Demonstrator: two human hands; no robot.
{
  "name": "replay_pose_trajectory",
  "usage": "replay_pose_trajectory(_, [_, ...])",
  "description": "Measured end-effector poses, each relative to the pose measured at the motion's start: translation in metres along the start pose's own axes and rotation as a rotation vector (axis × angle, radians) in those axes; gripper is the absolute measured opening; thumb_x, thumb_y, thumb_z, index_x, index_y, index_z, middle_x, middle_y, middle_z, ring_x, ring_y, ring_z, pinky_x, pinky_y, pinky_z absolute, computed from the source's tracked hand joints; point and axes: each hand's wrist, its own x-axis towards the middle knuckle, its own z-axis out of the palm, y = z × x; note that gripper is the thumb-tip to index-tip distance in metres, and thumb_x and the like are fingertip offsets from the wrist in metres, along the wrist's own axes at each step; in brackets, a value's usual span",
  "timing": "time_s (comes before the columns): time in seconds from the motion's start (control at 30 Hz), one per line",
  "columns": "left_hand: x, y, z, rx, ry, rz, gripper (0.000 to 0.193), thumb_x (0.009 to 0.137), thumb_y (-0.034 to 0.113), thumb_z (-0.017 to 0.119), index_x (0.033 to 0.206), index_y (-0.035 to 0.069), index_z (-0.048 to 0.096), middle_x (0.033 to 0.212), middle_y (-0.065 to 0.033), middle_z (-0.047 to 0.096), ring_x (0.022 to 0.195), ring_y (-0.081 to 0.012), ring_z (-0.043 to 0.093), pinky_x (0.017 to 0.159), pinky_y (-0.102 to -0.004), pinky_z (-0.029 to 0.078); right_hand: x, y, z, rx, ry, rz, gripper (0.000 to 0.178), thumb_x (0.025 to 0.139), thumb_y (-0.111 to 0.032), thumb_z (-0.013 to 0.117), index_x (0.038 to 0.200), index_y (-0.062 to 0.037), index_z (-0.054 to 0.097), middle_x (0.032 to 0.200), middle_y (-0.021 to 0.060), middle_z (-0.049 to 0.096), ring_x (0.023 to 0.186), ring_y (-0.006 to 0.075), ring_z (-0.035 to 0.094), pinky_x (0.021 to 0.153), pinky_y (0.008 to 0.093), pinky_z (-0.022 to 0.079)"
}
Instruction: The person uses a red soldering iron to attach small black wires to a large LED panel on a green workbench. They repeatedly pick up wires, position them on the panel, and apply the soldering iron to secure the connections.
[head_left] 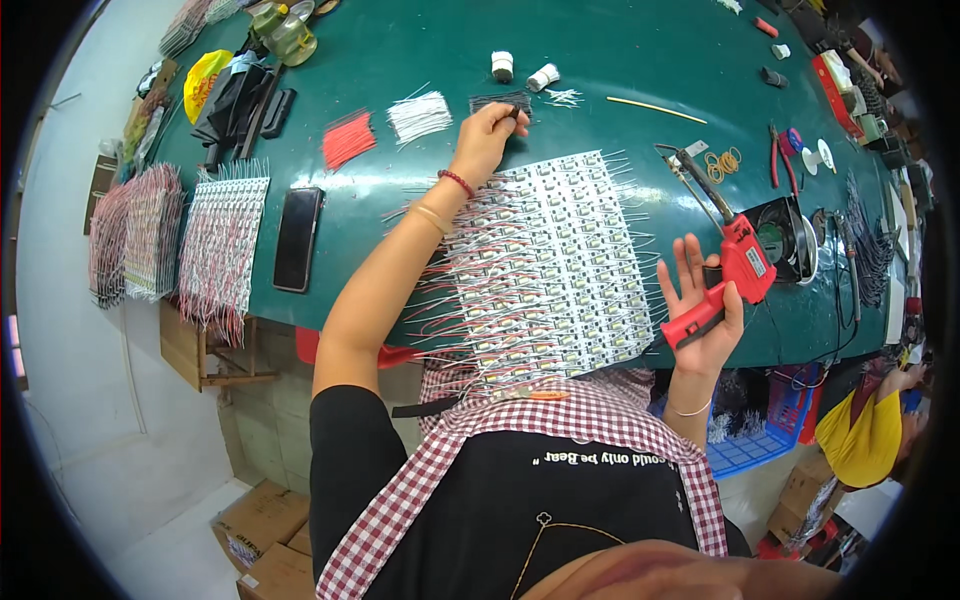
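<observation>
Left hand (487,135) pinching black wires (500,101), right hand (705,305) grip holding red soldering gun (728,270).

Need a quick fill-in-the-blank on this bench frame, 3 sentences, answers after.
1. The right hand holds a red ____.
2. The left hand reaches a bundle of ____ wires at the far side of the table.
3. The phone lies to the ____ of the left forearm.

Answers: soldering gun; black; left
</observation>
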Motion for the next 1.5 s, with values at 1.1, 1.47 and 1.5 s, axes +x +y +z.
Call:
replay_pose_trajectory(1.1, [-0.02,0.022,0.006,0.171,-0.113,0.107,0.012,0.092,0.002,0.053,0.095,-0.001,0.064,0.089,-0.0058,0.071,0.085,-0.01,0.065,0.077,-0.025,0.049,0.0,-0.002,0.008,0.003,-0.02,-0.006,0.034,0.093,-0.025,0.056,0.117,-0.0016,0.051,0.134,0.0232,0.047,0.13,0.0341,0.042,0.109,0.0501,0.036])
replay_pose_trajectory(1.47, [-0.016,0.019,0.009,0.075,-0.099,0.001,0.012,0.092,0.002,0.053,0.094,-0.003,0.063,0.091,-0.0085,0.071,0.088,-0.0138,0.067,0.081,-0.0263,0.051,-0.001,-0.005,0.008,0.001,-0.008,-0.002,0.034,0.093,-0.025,0.056,0.118,-0.0018,0.052,0.132,0.0222,0.049,0.129,0.0334,0.043,0.109,0.05,0.036])
replay_pose_trajectory(1.5, [-0.016,0.019,0.009,0.057,-0.099,0.006,0.011,0.092,0.002,0.053,0.095,-0.004,0.063,0.091,-0.0082,0.07,0.088,-0.0137,0.067,0.08,-0.0261,0.052,-0.001,-0.005,0.008,-0.001,-0.008,-0.001,0.034,0.093,-0.025,0.056,0.117,-0.0019,0.052,0.132,0.0221,0.049,0.129,0.0334,0.043,0.109,0.05,0.036])
